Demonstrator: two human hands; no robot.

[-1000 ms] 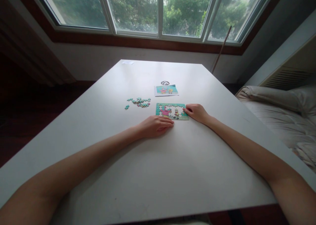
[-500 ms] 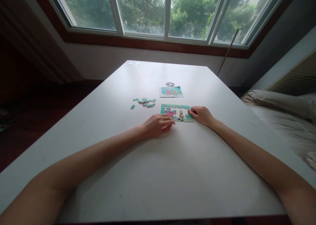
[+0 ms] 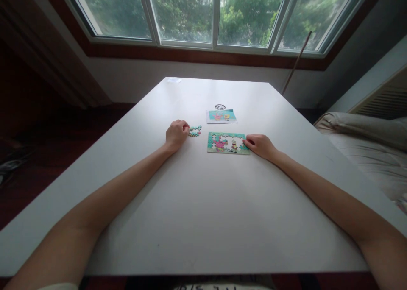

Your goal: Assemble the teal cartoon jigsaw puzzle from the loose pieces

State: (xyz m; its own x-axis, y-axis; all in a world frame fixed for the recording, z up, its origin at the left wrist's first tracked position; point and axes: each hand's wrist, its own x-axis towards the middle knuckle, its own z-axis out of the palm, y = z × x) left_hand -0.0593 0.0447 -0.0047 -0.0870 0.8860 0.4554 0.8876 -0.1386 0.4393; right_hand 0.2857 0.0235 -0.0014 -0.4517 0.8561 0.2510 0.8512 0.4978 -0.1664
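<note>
A partly filled jigsaw puzzle point(image 3: 229, 151) lies flat on the white table, with bare gaps in its middle and a pink figure on its left part. At its right edge, my right hand point(image 3: 261, 146) is closed, fingertips on the border. My left hand point(image 3: 177, 135) is over the loose puzzle pieces point(image 3: 195, 131) to the left of the puzzle. Its fingers are bent and pressed together among them; whatever they pinch is hidden. The hand also covers part of the pile.
Behind the puzzle lies a picture sheet point(image 3: 221, 116) with the pink figure and a yellow one. A small round black-and-white item point(image 3: 220, 107) sits just beyond it. White paper point(image 3: 174, 80) rests at the table's point(image 3: 203, 222) far left corner. A cushioned seat point(image 3: 359, 141) stands at the right.
My left hand has moved from the puzzle's lower left edge to the loose pieces, up and to the left. My right hand stays at the puzzle's right edge.
</note>
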